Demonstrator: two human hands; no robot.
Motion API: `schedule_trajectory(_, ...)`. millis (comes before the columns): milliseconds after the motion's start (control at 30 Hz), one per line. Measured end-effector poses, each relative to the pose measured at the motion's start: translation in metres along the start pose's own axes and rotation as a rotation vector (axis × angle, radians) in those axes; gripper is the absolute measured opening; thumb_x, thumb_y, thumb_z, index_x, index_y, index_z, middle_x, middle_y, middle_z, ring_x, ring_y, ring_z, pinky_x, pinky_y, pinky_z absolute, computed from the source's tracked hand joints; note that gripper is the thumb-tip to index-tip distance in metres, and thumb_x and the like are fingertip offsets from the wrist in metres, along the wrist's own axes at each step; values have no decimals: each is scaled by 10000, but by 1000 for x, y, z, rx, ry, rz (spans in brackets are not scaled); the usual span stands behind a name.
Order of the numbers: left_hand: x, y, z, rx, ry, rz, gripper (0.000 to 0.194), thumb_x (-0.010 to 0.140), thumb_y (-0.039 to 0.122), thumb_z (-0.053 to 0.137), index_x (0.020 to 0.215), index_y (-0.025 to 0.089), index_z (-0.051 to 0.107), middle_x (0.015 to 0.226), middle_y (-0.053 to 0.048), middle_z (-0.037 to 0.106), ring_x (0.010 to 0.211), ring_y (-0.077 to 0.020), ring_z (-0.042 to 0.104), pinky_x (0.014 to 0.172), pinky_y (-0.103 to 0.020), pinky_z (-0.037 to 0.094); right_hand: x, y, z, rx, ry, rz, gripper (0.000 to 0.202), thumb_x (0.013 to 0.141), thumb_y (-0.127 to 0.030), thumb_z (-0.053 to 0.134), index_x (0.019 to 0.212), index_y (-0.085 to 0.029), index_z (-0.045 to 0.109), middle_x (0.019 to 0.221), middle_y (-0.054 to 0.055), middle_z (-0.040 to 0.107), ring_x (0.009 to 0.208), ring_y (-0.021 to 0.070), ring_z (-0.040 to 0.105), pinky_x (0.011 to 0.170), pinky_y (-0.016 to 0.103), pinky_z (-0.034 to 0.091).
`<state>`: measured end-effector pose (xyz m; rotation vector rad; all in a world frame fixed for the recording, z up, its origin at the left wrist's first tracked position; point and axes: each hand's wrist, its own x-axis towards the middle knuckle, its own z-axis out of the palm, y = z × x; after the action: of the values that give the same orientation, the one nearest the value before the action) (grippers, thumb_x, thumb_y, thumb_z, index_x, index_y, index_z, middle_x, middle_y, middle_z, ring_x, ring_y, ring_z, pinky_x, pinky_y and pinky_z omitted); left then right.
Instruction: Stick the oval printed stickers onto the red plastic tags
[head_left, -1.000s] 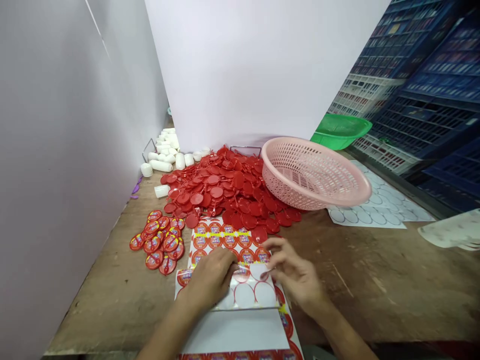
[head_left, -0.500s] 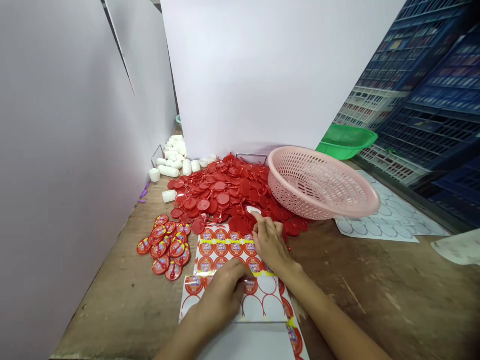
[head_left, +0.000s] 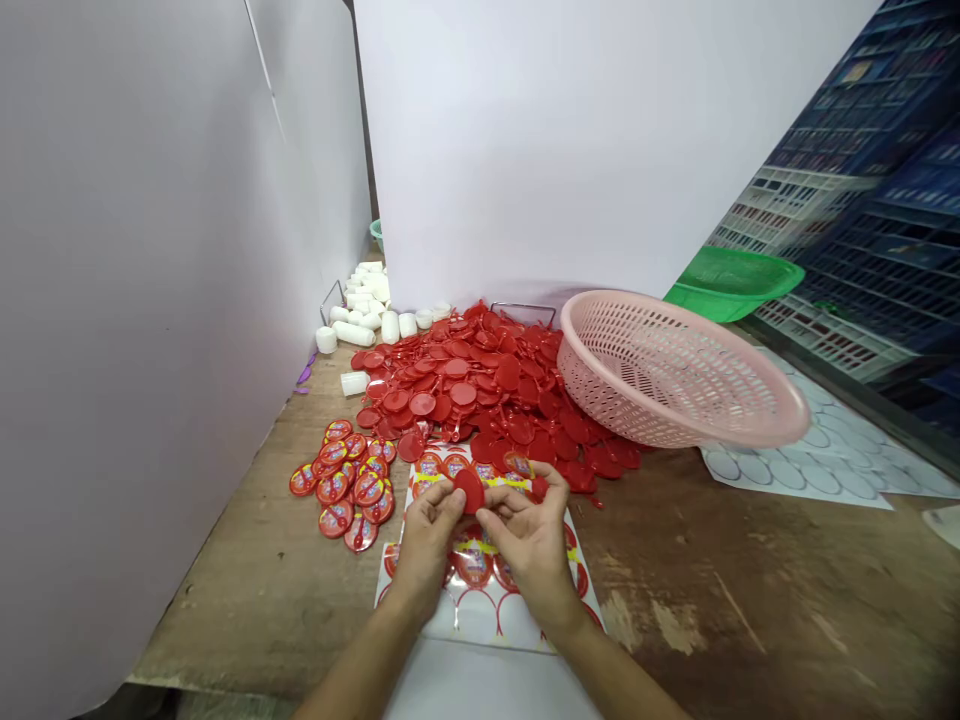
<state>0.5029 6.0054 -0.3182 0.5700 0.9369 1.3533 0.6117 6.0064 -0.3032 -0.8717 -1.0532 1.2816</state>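
My left hand [head_left: 429, 545] pinches the edge of a red plastic disc [head_left: 469, 490] between thumb and fingers. On the disc's other side, the thumb and fingers of my right hand [head_left: 529, 535] close against it. By the raised right index fingertip is a round printed sticker [head_left: 517, 463]; whether it clings to the finger is hard to tell. Below both hands lie sticker sheets [head_left: 474, 568] with red round labels and bare circles. Just beyond them spreads a heap of red plastic discs [head_left: 457, 370], some with thin stems.
Labelled red discs [head_left: 352, 480] lie in a small pile on the left. White plastic tubes and caps [head_left: 360, 315] stand behind them. A pink basket [head_left: 675, 365] leans on the heap's right, near used sticker sheets [head_left: 799, 475]. Pale panels [head_left: 570, 150] rise at the left and back.
My right hand has come back from the heap's edge to meet my left hand. A red disc is now between them, and my left hand has lifted from the sticker sheet.
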Motion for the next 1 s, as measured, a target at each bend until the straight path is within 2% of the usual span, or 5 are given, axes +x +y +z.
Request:
schedule_trajectory(167,1,-1,-1,-51,114,16,319,665,309,808,855,134,621,751,-9,675,675,-156,691,638,-269,585,1,3,-18,-339,150,-81,431,773,-320,683,1151,-255,485,1118,69,570,1006,193,559,817,321,478)
schedule_trajectory(333,2,-5,-1,56,107,-61,502,671,356,794,1058,115,586,729,-26,685,528,-188,697,530,-282,583,20,-24,-34,-215,29,67,235,789,-393,669,903,-200,601,854,24,618,751,148,583,674,267,480)
schedule_trajectory(533,0,-1,4,99,138,-90,570,593,364,840,1044,119,591,701,16,658,521,-173,694,552,-272,589,27,-27,-33,-133,-148,192,627,757,-303,680,1248,-287,291,699,-85,553,570,93,493,549,207,400)
schedule_trajectory(667,0,0,4,102,88,-68,471,607,392,826,948,126,642,654,3,678,603,-183,703,596,-299,604,23,-15,-32,-309,-228,179,569,791,-263,585,1221,-283,213,709,-87,545,600,110,525,587,229,426)
schedule_trajectory(1000,0,-6,0,176,58,-50,449,646,452,783,977,152,737,1033,-91,714,780,-242,726,638,-358,630,22,-4,-29,-899,-208,-75,480,796,-96,429,1228,-209,252,732,-26,534,670,180,580,640,296,449)
